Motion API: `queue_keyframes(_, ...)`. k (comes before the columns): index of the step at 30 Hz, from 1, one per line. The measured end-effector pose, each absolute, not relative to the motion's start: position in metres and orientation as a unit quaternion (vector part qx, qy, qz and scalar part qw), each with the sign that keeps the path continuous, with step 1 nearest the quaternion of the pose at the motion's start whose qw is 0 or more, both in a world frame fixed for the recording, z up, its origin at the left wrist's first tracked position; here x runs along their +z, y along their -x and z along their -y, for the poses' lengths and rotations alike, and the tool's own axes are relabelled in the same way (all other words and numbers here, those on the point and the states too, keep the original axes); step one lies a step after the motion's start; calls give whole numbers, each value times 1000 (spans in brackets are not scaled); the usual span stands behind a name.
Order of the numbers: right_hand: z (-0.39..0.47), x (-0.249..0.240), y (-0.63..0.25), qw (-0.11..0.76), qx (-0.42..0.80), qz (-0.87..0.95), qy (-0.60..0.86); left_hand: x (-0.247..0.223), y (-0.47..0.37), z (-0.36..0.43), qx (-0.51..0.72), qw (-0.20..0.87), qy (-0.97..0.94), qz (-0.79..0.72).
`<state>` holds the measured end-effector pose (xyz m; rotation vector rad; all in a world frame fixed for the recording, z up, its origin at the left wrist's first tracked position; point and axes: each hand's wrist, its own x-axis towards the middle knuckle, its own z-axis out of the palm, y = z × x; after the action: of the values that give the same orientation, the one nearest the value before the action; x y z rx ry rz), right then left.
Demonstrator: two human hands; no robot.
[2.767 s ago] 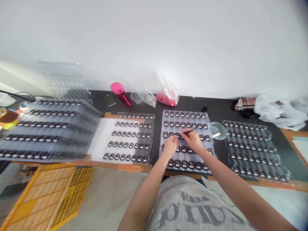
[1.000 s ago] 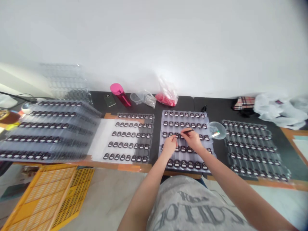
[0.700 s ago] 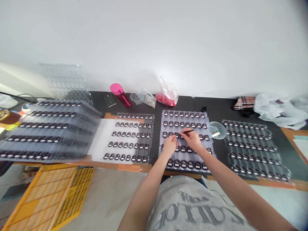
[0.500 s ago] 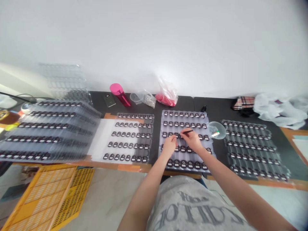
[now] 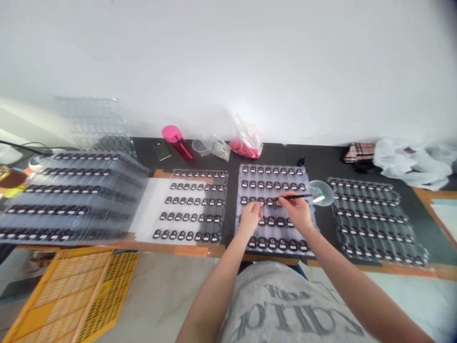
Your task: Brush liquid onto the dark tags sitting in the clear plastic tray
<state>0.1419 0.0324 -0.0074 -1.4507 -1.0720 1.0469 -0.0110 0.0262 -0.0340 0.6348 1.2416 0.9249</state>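
Note:
A clear plastic tray (image 5: 238, 214) with rows of small black parts (image 5: 272, 243) lies in front of me. Over its middle row, my left hand (image 5: 252, 215) has its fingers closed near the black parts; whatever they hold, if anything, is too small to make out. Just to the right, my right hand (image 5: 294, 209) pinches a thin black tool (image 5: 298, 196), which points right. The tool's far end reaches toward a round clear dish (image 5: 325, 200) beside the tray, with a small white and green item in it.
Another filled tray (image 5: 371, 205) lies right, one (image 5: 194, 200) lies left, and a tall stack of trays (image 5: 121, 200) stands farther left. Behind are a pink bottle (image 5: 178, 142), clear bags and a phone (image 5: 162, 150). A yellow crate (image 5: 71, 290) sits below the table edge.
My right hand has moved slightly right, away from my left hand, and the black tool now extends farther right toward the dish. My left hand has barely moved.

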Motion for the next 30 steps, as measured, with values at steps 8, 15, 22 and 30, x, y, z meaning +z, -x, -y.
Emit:
queue_keyframes(8,24,10,-157,518,470,342,627,-13,16,14,411,794,-135,-427)
queue_keyframes(15,56,12,-149,512,472,375,612,-12,10,34,370,824,-143,-405)
queue_keyframes(22,67,21,-150,491,461,452,585,-8,1,44,367,816,-176,-410)
queue_keyframes(30,67,26,-160,495,449,500,551,-7,-14,51,385,806,-150,-424)
